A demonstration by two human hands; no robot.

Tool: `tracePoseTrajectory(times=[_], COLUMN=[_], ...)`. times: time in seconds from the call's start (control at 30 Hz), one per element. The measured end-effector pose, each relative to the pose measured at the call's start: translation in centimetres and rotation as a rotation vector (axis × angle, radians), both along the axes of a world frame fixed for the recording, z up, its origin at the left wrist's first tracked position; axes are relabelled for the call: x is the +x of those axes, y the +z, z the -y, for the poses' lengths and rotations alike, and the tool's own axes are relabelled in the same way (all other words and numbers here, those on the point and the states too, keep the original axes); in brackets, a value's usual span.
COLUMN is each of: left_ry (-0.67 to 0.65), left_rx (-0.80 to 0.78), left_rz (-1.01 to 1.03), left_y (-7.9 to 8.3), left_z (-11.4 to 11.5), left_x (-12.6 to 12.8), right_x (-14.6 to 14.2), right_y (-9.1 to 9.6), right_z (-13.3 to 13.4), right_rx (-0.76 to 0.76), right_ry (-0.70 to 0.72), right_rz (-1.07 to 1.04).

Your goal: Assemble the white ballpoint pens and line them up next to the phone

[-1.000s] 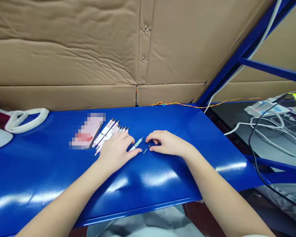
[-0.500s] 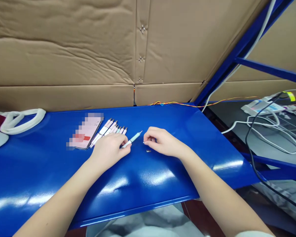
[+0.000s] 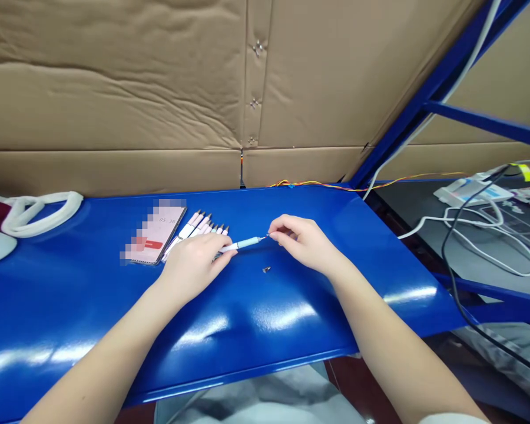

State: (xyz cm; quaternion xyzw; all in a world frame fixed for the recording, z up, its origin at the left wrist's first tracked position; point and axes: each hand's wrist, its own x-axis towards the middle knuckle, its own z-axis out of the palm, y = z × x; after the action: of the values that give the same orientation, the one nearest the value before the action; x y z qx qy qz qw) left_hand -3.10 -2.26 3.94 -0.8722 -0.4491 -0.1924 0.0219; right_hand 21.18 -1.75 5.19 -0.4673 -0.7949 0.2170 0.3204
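My left hand [image 3: 193, 259] is closed round the white barrel of a pen with a light blue grip [image 3: 247, 242]. The pen lies nearly level, its thin tip pointing right. At that tip, the thumb and forefinger of my right hand [image 3: 307, 242] are pinched together; a tiny bit shows there, too small to name. A small shiny metal piece [image 3: 266, 270] rests on the blue table below the pen. Beyond my left hand, several pens with pale pink and white barrels and dark tips [image 3: 198, 222] lie side by side, partly covered by the hand.
A phone [image 3: 159, 235] lies left of the row of pens on the blue table [image 3: 92, 294]. White looped straps [image 3: 66, 212] sit at the far left. Cardboard [image 3: 159, 106] walls the back, with thin wires along its foot. Cables [image 3: 450, 235] and a blue frame stand at the right.
The pen has turned flatter, and its tip has moved right. My right hand has shifted slightly up and right, its pinched fingers now at the tip. The small metal piece looks slightly turned.
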Motion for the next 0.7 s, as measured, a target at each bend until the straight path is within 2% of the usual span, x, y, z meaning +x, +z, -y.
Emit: tracePoseTrajectory(times=[0.33,0.57,0.7], left_ry=[-0.004,-0.020,-0.020], left_rx=[0.000,0.013,-0.011], left_rz=[0.011,0.032,0.023], left_y=[-0.05,-0.08,0.02], left_z=[-0.01,0.06,0.09], left_x=[-0.10,-0.13,-0.01], right_x=[-0.06,-0.15,-0.39], right_y=[0.03,-0.07,-0.28], right_z=[0.10,-0.04,0.00], right_rx=[-0.129,-0.090,-0.125], right_ry=[-0.010,-0.008,-0.010], right_rz=[-0.138,-0.088,-0.103])
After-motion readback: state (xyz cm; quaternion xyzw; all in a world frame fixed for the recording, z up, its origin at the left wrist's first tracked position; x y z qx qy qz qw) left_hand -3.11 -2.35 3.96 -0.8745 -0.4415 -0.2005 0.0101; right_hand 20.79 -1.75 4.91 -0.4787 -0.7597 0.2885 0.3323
